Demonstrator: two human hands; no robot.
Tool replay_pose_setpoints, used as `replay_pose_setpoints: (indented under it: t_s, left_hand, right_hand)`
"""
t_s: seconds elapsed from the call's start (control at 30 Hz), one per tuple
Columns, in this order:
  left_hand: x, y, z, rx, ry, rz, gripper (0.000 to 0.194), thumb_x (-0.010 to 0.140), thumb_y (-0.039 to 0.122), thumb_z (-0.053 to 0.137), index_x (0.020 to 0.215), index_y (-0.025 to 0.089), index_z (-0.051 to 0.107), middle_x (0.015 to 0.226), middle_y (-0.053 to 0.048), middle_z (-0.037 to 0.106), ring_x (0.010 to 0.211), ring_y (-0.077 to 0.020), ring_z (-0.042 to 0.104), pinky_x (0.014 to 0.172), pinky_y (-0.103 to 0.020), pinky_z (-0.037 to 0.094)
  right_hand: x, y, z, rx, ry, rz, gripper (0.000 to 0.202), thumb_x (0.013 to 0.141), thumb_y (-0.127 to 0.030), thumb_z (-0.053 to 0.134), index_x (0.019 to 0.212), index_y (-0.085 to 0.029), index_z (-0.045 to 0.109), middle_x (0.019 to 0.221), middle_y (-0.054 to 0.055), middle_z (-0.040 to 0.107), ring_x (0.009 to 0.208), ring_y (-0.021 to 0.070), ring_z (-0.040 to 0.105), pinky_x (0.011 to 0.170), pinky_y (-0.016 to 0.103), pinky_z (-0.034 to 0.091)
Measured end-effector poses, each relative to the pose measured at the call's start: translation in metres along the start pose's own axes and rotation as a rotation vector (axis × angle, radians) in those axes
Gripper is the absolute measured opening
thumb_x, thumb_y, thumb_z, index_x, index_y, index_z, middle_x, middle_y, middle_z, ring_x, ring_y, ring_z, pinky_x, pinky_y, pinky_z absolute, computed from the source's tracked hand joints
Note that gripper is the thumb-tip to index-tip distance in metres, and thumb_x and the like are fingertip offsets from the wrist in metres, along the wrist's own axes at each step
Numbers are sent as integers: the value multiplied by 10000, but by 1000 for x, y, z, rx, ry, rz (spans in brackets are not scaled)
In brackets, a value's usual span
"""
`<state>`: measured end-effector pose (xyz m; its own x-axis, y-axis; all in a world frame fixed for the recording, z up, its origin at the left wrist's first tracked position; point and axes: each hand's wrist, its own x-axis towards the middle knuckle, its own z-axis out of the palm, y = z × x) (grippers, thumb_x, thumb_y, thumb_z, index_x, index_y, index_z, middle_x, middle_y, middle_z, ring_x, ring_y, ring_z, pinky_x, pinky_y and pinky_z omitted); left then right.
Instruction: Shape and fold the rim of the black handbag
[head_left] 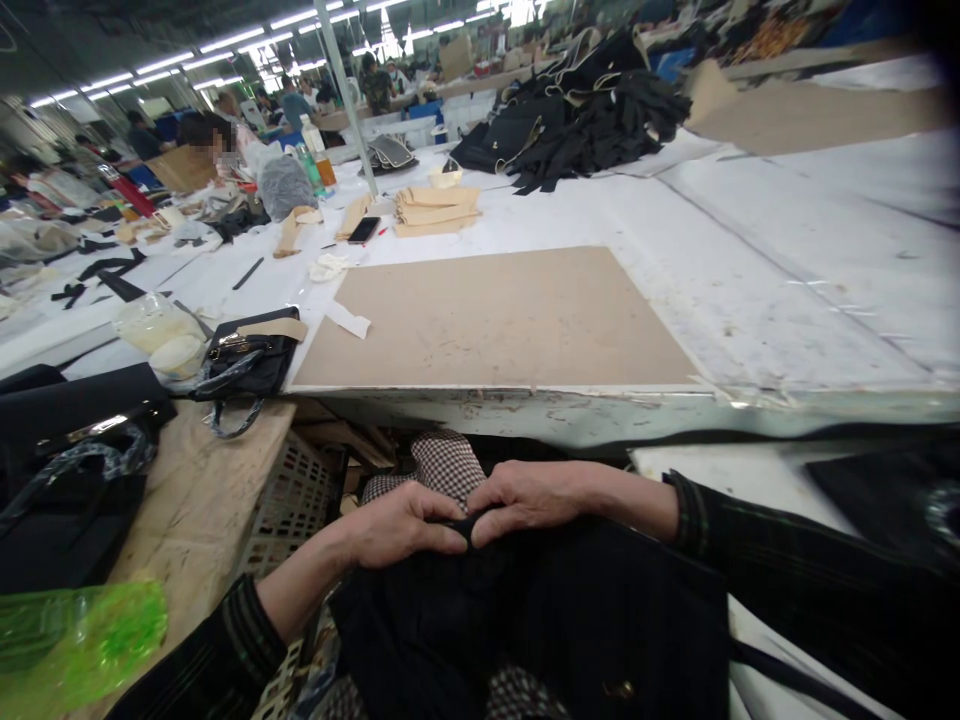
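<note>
A large black fabric bag (600, 610) lies across the lap in the lower middle of the head view, a small gold-coloured fitting near its lower right. My left hand (401, 525) pinches the bag's upper edge between thumb and fingers. Right beside it, my right hand (517, 500) grips the same edge, thumb below and fingers on top. The two thumbs nearly meet. Parts of the bag's edge are hidden under the fingers. Checked cloth (450, 465) shows behind and below the hands.
Ahead is a white table (750, 270) with a brown board (495, 320). A small black handbag (259, 350) sits at its left corner. Black pieces (600, 120) are piled farther back. A wooden surface and a crate (289, 500) stand left. People work in the background.
</note>
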<state>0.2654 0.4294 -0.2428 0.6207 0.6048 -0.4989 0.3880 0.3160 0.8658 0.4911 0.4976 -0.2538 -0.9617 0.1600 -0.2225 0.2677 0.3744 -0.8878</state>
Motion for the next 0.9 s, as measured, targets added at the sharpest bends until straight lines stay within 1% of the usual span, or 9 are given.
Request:
replay_pose_setpoints:
  t_s: [0.1,0.23,0.33,0.47,0.57,0.67,0.77,0.83,0.9]
  left_hand:
    - [3,3,-3,224,-12,101,322,867,424,636,741,128,627,627,61,381,584,-77,296,517,-205,236]
    - [0,4,-7,499,11,181,376,903,464,607,702,148,570,582,71,370,544,-74,324,511,-224,235]
    - [-6,6,-10,599,-10,174,431,916,496,582,653,161,515,563,69,364,530,-78,335,518,-232,250]
    - [-15,7,-16,551,-59,82,436,942,475,544,645,164,470,598,60,396,556,-80,357,540,-214,286]
    - [-28,7,-21,468,-80,-4,406,951,471,520,689,161,521,620,52,439,559,-84,382,522,-207,292]
    - [-46,8,-20,384,-67,-72,380,956,464,503,761,150,593,648,44,472,573,-89,392,513,-205,295]
    - [-63,9,-13,360,36,-103,301,967,387,488,891,152,661,718,34,540,640,-100,437,572,-202,328]
    - [-71,8,-7,358,159,-130,268,958,342,495,904,154,678,750,28,570,686,-108,465,612,-203,343]
    - [-75,4,-1,248,253,-178,234,924,335,544,900,148,682,768,23,591,703,-114,488,620,-201,359]
  right_hand:
    - [10,-2,-3,-107,-47,-6,447,944,-549,513,1002,-156,718,746,3,620,650,131,532,596,221,387]
    - [18,7,-3,41,-100,-111,412,965,-500,499,1009,-144,701,795,16,628,675,131,525,636,221,414]
    - [15,14,-1,144,-118,-131,387,967,-485,500,944,-143,680,755,-3,581,663,123,500,620,213,407]
    - [6,18,-2,218,-116,-83,376,966,-483,502,855,-151,639,733,-19,541,644,112,463,613,213,396]
    - [2,20,-3,246,-108,-58,391,961,-496,504,795,-155,601,714,-26,519,641,110,456,604,214,391]
    - [0,23,-3,232,-99,-46,379,963,-494,501,807,-161,593,722,-27,534,651,111,481,603,212,394]
    - [1,24,-2,190,-65,-23,378,969,-482,491,796,-161,592,708,-29,531,636,108,473,585,211,385]
    - [2,25,-1,163,-26,5,377,972,-477,483,800,-162,601,707,-26,532,636,113,473,585,214,388]
    - [3,25,-1,105,32,29,350,968,-464,492,842,-167,626,742,-14,564,664,126,500,610,224,399]
